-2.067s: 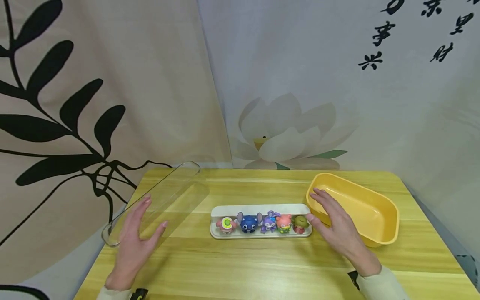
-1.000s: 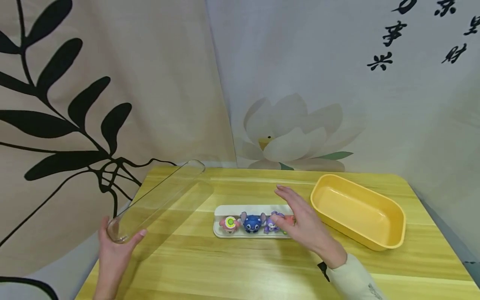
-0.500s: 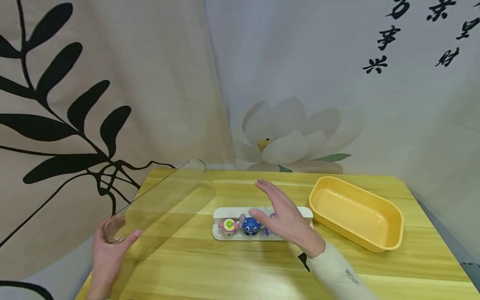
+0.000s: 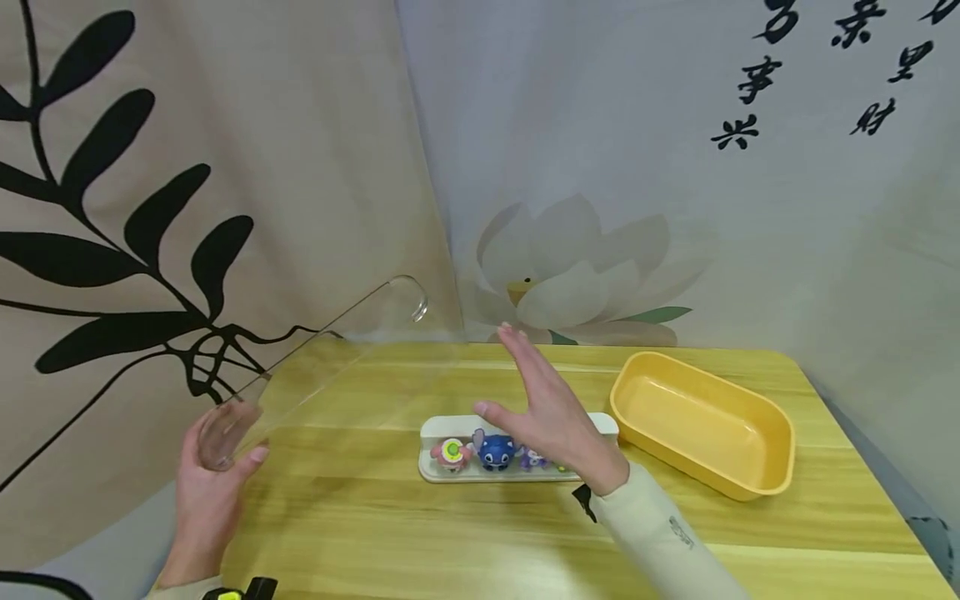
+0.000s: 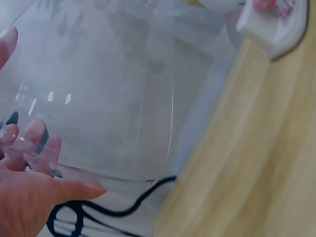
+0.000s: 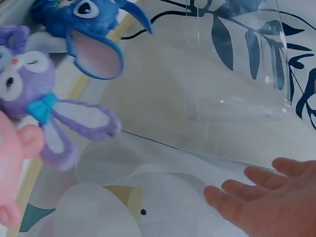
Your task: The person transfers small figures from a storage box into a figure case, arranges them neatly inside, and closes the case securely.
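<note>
A long clear plastic cover (image 4: 330, 379) is raised at a slant over the table's left side. My left hand (image 4: 204, 504) grips its near end, the thumb on one side and the fingers on the other, as the left wrist view shows too. My right hand (image 4: 555, 417) hovers with spread fingers, holding nothing, apart from the cover's far end. Behind and below that hand stands a white tray (image 4: 444, 427) with small toy figures. Visible there are a pink figure (image 4: 452, 455), a blue big-eared figure (image 4: 495, 452) and a purple rabbit (image 6: 29, 79); the hand hides the tray's right part.
A yellow plastic basin (image 4: 712, 425) stands at the right of the wooden table (image 4: 375, 533), by the tray's right end. Printed cloth (image 4: 315, 167) with leaves and a lotus hangs behind the table's back edge.
My left hand has taken hold of the cover's near end and lifted it off the table. My right hand has moved left from beside the basin to above the tray.
</note>
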`<state>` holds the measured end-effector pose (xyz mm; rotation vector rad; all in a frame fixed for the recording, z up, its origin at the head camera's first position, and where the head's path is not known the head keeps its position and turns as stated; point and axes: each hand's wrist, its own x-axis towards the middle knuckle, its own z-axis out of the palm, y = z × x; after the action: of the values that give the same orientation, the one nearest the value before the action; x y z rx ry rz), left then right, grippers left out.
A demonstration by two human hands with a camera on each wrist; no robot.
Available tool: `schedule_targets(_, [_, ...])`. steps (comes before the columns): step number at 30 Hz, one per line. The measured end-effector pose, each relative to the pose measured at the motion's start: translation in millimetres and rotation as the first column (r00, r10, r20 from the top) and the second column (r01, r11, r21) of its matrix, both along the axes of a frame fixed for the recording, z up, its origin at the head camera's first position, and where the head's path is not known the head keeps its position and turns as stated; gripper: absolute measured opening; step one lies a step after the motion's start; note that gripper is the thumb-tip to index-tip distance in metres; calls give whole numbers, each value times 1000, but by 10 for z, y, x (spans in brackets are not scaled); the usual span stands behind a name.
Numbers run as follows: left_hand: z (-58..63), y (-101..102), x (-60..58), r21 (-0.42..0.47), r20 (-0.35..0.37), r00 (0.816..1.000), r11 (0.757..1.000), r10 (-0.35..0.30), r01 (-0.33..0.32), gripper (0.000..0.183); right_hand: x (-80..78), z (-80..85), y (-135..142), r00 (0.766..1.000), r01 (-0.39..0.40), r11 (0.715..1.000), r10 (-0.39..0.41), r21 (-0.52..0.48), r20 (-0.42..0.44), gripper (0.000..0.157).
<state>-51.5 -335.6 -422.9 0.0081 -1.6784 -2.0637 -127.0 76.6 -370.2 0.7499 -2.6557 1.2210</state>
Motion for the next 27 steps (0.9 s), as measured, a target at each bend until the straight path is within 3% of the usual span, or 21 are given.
schedule_targets(4, [56,86,-64,10,-146,977,987,-158,161,69,-16,50,31,1000,14,999,-15,-37,-13,102])
schedule_targets(10, [118,163,-148,-35,-211,920,943,-331,331,67,-27,122,110,999,53,995,-54,-85,-10,110])
schedule_targets(15, [168,240,-183,-108,-152,911,923,-383,370,71,-12,170,155,996,88,990,-88,-113,5,113])
schedule_targets(20, [241,357,-233,-207,-118,900,897,-420,391,77,26,171,237,998,59,984,-62,-167,-10,105])
schedule_targets(27, [350,512,-284,-256,-61,908,885,-415,388,80,77,155,419,999,37,976,-45,-216,-30,92])
